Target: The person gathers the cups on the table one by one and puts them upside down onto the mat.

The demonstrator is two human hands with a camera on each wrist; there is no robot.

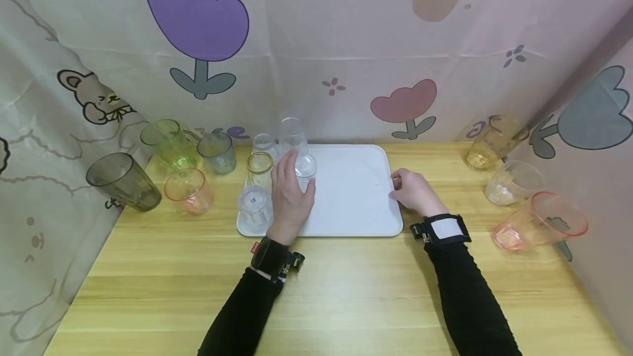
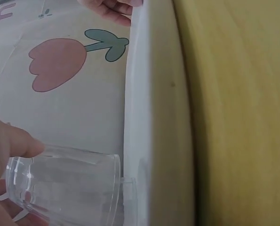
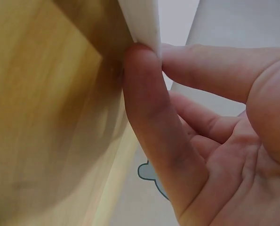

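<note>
Left hand [image 1: 290, 194] curls around a clear cup [image 1: 305, 170], held upside down over the left part of the white tray [image 1: 356, 202]. Right hand [image 1: 414, 191] pinches the tray's right edge [image 3: 142, 26] between thumb and fingers, steadying it. The step is best done by lowering the cup straight, rim flat, clear of the upturned cups just beside it [image 1: 255, 207]. Coloured cups [image 1: 189, 190] stand apart on the table [image 1: 346, 290].
</note>
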